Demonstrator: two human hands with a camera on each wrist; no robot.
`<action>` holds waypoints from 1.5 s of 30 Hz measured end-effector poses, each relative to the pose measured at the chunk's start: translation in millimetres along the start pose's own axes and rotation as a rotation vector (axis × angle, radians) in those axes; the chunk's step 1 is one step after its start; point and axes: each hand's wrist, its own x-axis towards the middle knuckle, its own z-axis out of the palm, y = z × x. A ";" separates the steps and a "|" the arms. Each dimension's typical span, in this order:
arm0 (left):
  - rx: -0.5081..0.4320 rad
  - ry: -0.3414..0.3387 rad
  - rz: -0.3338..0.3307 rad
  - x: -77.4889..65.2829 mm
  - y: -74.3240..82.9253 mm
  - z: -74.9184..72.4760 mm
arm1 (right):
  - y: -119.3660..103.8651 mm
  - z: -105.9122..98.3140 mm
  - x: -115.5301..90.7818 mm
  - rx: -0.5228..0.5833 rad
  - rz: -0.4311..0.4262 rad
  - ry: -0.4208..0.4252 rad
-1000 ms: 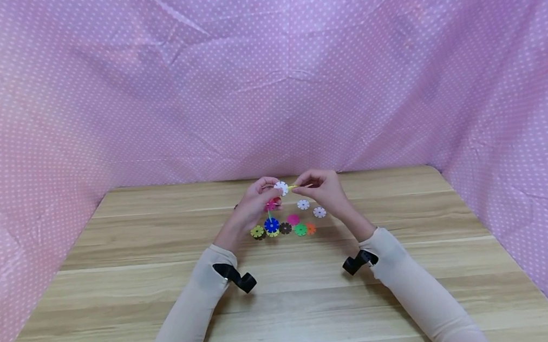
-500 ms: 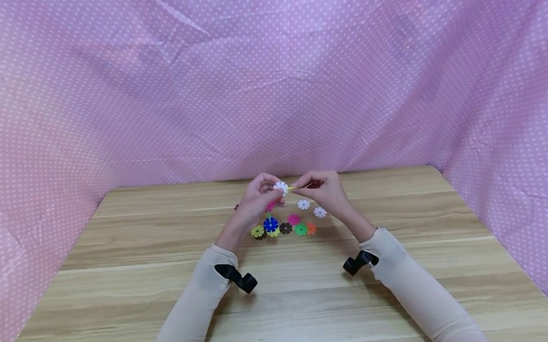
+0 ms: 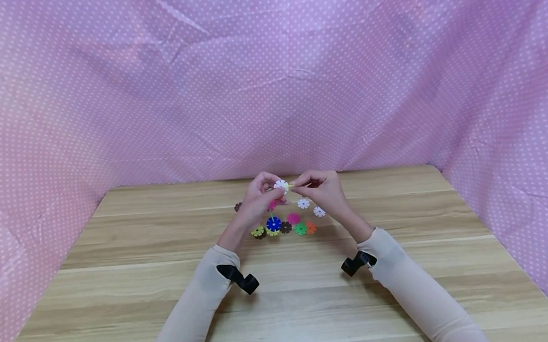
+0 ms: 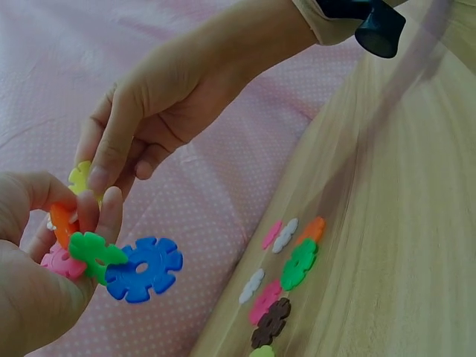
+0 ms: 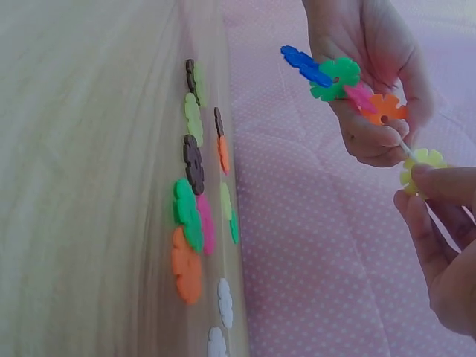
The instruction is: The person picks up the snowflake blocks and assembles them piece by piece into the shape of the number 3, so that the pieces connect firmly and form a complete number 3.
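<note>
Above the table my left hand [image 3: 255, 197] grips a chain of slotted snowflake discs. In the left wrist view the chain's blue disc [image 4: 144, 269], green disc [image 4: 95, 255], pink disc [image 4: 63, 262] and orange disc [image 4: 63, 224] show, joined at their slots. A white disc [image 3: 281, 185] faces the head camera at my left fingertips. My right hand [image 3: 321, 187] pinches a yellow disc [image 5: 430, 156] between thumb and fingers. Its edge meets the white disc's edge, the two standing crosswise. My left fingers partly hide the chain.
Loose discs lie on the wooden table [image 3: 285, 300] under the hands: white [image 3: 303, 203], pink [image 3: 293, 218], green [image 3: 300, 228], orange [image 3: 310, 227], brown [image 3: 285, 227] and yellow-green [image 3: 258, 230] ones. A pink dotted cloth [image 3: 266, 84] hangs behind the table.
My left hand has risen slightly with the chain, and the blue disc has swung a little. The white and yellow discs have come closer together. Loose discs stay put.
</note>
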 end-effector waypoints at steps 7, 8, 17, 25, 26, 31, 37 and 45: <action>-0.019 0.044 -0.058 1.4 -1.2 -3.1 | -0.7 -1.8 1.8 -0.049 0.066 -0.043; -0.022 0.053 -0.070 1.7 -0.8 -4.6 | -0.8 -2.8 2.4 -0.053 0.076 -0.063; -0.096 0.093 -0.105 3.7 5.7 -16.9 | -4.4 -19.4 4.6 -0.097 0.178 -0.217; -0.067 0.065 -0.099 1.5 9.7 -25.1 | 6.5 -33.0 -1.9 -0.249 0.253 -0.454; -0.061 0.060 -0.100 1.2 9.9 -25.9 | 9.2 -33.8 -3.2 -0.268 0.264 -0.486; -0.052 0.053 -0.127 1.0 9.4 -28.8 | 17.9 -35.8 -12.2 -0.337 0.258 -0.626; -0.021 0.034 -0.130 1.7 7.2 -30.3 | 25.3 -32.4 -19.6 -0.314 0.260 -0.687; -0.034 0.021 -0.113 3.4 4.6 -28.8 | 35.1 -23.1 -22.8 -0.367 0.294 -0.659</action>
